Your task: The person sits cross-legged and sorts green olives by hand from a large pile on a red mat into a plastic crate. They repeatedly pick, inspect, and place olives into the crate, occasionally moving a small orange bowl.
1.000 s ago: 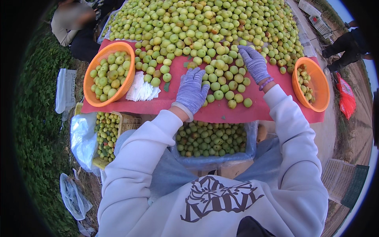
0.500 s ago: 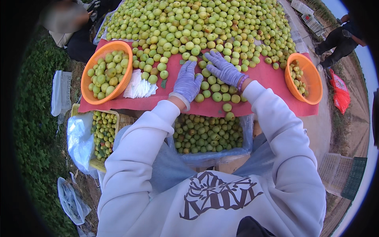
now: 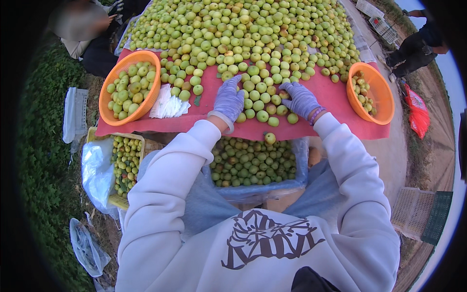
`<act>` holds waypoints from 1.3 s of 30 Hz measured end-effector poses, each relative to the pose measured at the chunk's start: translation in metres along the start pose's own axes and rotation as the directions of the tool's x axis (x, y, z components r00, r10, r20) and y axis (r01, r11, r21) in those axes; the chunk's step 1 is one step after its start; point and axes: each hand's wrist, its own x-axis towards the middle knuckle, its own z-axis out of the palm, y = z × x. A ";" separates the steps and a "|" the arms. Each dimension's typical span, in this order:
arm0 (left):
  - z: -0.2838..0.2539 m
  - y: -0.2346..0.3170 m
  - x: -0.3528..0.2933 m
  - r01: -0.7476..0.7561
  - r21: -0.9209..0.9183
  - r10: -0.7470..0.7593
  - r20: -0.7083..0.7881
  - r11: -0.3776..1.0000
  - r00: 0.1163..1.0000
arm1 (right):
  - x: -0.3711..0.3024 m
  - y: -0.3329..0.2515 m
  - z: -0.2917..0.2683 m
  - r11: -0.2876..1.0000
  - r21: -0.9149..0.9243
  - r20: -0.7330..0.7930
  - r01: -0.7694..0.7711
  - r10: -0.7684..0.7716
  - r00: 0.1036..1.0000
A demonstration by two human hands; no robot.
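Observation:
Small round yellow-green fruits (image 3: 258, 90), some with brownish patches, lie between my two gloved hands on a red cloth (image 3: 209, 95). My left hand (image 3: 228, 101), in a purple knit glove, rests along the left side of this cluster, its fingers stretched toward the big pile (image 3: 243, 34). On the right side, my right hand (image 3: 300, 100) lies against the fruits with its fingers spread and slightly bent. Neither hand grips a fruit. Below the cloth edge, a blue-lined crate (image 3: 258, 193) holds many more fruits; one fruit (image 3: 270, 138) is at the edge above it.
Orange baskets of fruit stand at the left (image 3: 152, 92) and right (image 3: 384, 97). White paper packets (image 3: 169, 106) lie by the left basket. A yellow crate (image 3: 119, 200) with fruit is lower left. One person (image 3: 97, 53) sits far left; another (image 3: 416, 48) stands far right.
My right hand has moved right and nearer to me, off the top of the fruits. The cluster between my hands has rolled nearer, and one fruit has dropped over the cloth edge.

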 end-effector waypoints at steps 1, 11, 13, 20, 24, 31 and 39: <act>0.001 -0.002 0.000 0.021 -0.002 -0.021 0.012 1.000 1.000 | 0.002 -0.002 -0.002 1.000 -0.004 -0.010 -0.006 0.006 1.000; -0.003 -0.037 0.021 0.093 -0.144 -0.129 -0.264 0.985 0.956 | 0.101 -0.043 -0.006 0.939 0.342 -0.184 0.016 0.050 0.982; -0.012 -0.035 0.026 0.202 -0.265 -0.220 -0.041 0.943 0.975 | 0.113 -0.066 0.005 0.964 0.242 -0.109 0.113 -0.089 0.990; -0.016 -0.026 0.018 0.163 -0.028 -0.159 0.113 0.986 0.981 | 0.093 -0.080 0.010 0.971 -0.001 0.071 0.238 -0.238 0.969; -0.009 -0.038 0.019 0.182 -0.224 -0.170 0.074 0.957 0.983 | 0.101 -0.019 -0.023 0.910 0.349 -0.126 -0.225 0.283 0.951; 0.006 -0.038 0.020 0.157 -0.228 -0.156 0.022 0.961 0.988 | 0.103 -0.025 -0.007 0.988 -0.127 0.094 -0.093 0.105 0.990; -0.006 -0.015 0.012 0.192 -0.140 -0.167 0.169 0.971 0.971 | 0.097 -0.031 -0.029 0.976 0.201 0.413 -0.088 -0.004 0.911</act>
